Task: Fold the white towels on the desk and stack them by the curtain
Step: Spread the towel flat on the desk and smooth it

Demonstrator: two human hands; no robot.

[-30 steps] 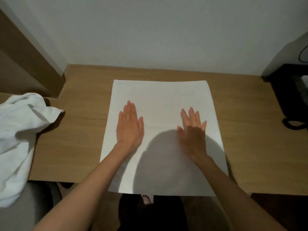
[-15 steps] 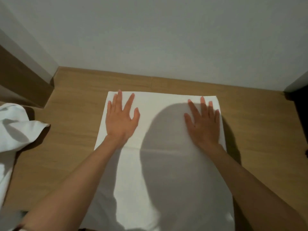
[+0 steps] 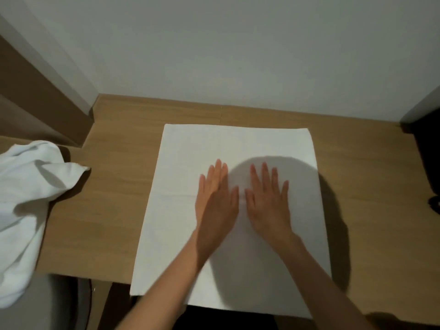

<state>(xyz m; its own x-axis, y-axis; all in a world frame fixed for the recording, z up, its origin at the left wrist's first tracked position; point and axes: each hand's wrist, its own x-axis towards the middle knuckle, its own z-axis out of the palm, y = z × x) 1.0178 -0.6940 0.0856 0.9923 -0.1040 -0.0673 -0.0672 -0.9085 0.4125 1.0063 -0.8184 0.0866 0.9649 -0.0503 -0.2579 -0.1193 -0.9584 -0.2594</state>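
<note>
So the flat white towel [image 3: 181, 198] is spread out smooth in the middle of the wooden tabletop [image 3: 107, 206], far edge near the wall [image 3: 238, 55] and near edge poking a bit past the front of the tabletop. Both hands are palm-down on it, right around the center, side by side. The left hand [image 3: 217, 198] and right hand [image 3: 269, 201] have their fingers out straight and pressed flat, not gripping anything, thumbs close together but not quite touching. There's a big round shadow over the right half of the towel. Off to the left, a second crumpled towel [image 3: 31, 191] is bunched up and draping over the tabletop's left end, well apart from the flat one. Some black object [image 3: 426, 148] sits at the far right edge; can't tell what it is.
</note>
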